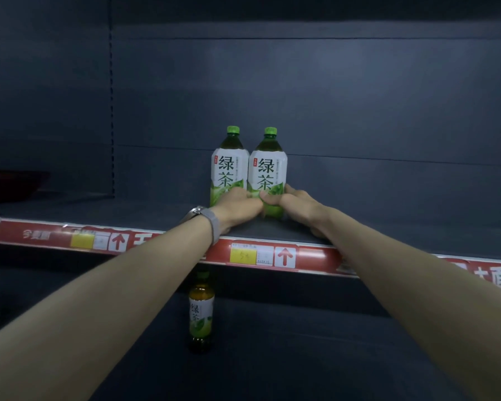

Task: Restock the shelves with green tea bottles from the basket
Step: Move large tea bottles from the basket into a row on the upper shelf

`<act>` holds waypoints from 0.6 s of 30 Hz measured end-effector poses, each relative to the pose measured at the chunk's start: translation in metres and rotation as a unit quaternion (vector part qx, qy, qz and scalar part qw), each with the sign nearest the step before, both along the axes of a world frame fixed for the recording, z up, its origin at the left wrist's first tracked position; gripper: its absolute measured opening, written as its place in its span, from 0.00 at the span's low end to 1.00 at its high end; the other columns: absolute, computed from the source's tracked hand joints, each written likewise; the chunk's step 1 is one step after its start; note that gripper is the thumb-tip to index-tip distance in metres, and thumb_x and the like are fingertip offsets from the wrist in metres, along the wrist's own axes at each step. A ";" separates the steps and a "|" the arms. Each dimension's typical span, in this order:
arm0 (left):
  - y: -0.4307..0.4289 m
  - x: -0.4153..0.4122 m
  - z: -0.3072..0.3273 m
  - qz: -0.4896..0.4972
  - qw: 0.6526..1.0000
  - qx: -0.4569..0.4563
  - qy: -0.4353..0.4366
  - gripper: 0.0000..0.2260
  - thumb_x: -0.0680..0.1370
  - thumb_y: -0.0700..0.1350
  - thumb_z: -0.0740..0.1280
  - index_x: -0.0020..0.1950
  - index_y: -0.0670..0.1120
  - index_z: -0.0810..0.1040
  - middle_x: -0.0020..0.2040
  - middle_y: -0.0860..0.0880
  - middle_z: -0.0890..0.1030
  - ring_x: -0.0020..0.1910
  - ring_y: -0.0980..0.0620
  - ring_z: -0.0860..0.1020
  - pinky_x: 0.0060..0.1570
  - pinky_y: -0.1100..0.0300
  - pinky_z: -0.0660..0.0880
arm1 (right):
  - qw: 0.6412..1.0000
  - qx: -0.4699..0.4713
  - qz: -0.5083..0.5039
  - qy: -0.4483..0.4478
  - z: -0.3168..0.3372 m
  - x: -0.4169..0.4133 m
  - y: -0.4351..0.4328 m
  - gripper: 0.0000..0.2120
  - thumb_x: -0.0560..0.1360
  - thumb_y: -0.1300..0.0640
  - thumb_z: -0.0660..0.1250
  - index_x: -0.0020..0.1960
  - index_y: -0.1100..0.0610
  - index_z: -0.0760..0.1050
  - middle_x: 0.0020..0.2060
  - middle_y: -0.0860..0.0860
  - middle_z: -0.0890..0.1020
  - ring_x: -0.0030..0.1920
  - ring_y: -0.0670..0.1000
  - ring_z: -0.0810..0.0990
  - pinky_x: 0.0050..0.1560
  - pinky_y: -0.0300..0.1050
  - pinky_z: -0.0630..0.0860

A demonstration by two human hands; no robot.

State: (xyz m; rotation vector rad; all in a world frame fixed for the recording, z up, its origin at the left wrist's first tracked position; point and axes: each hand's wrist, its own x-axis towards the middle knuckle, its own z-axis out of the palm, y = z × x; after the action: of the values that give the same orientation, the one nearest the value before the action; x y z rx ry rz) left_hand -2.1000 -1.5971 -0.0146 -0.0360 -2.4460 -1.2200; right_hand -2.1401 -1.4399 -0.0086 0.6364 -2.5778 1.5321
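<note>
Two large green tea bottles stand upright side by side on the upper shelf (156, 211). The left bottle (229, 166) touches the right bottle (268, 169); both have green caps and white-green labels. My left hand (239, 208), with a watch on its wrist, and my right hand (297, 205) both grip the base of the right bottle from either side, fingers curled round it. A smaller green tea bottle (201, 312) stands alone on the lower shelf, below my left forearm. The basket is out of view.
The dark shelf has a red price strip (310, 257) along its front edge with yellow tags. A dark red object (10, 185) sits at the far left of the upper shelf. Dark back panel behind the bottles.
</note>
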 end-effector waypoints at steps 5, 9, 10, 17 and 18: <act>0.004 0.005 0.003 0.008 1.000 -0.028 -0.012 0.10 0.71 0.41 0.72 0.51 0.47 0.86 0.53 0.50 0.84 0.54 0.51 0.78 0.60 0.53 0.77 | 0.998 0.054 0.007 0.016 0.003 0.004 0.002 0.33 0.78 0.51 0.73 0.81 0.49 0.66 0.72 0.50 0.77 0.70 0.54 0.76 0.77 0.53 0.68; 0.010 0.018 0.008 0.002 0.999 -0.047 -0.026 0.11 0.73 0.41 0.71 0.53 0.46 0.87 0.55 0.49 0.84 0.54 0.51 0.77 0.58 0.54 0.76 | 0.996 0.089 0.006 0.004 0.012 0.017 0.005 0.27 0.81 0.57 0.69 0.78 0.51 0.69 0.67 0.48 0.76 0.65 0.52 0.74 0.72 0.51 0.69; 0.010 0.022 0.010 0.000 0.999 -0.042 -0.022 0.12 0.74 0.40 0.71 0.55 0.45 0.86 0.56 0.48 0.84 0.54 0.51 0.77 0.54 0.56 0.76 | 0.997 0.080 0.002 -0.003 0.014 0.020 0.007 0.24 0.81 0.56 0.69 0.77 0.52 0.71 0.68 0.49 0.77 0.65 0.53 0.75 0.71 0.50 0.70; 0.009 0.077 0.019 0.012 0.996 -0.073 0.043 0.10 0.81 0.41 0.67 0.58 0.40 0.85 0.52 0.53 0.82 0.47 0.59 0.74 0.38 0.70 0.65 | 0.983 0.128 -0.093 0.095 0.021 0.068 0.029 0.18 0.82 0.49 0.67 0.69 0.57 0.79 0.67 0.57 0.81 0.63 0.57 0.78 0.60 0.45 0.71; 0.010 0.086 0.017 0.021 0.995 -0.085 0.052 0.11 0.81 0.42 0.66 0.58 0.38 0.85 0.54 0.50 0.83 0.48 0.57 0.76 0.37 0.70 0.66 | 0.982 0.126 -0.090 0.106 0.021 0.078 0.032 0.17 0.82 0.50 0.67 0.67 0.57 0.80 0.65 0.57 0.81 0.60 0.56 0.78 0.58 0.45 0.71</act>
State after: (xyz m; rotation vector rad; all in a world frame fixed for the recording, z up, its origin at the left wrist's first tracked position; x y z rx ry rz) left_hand -2.0135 -1.5872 0.0024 -0.0931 -2.4393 -0.9647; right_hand -2.0622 -1.4081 0.0122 0.5338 -2.6021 1.0341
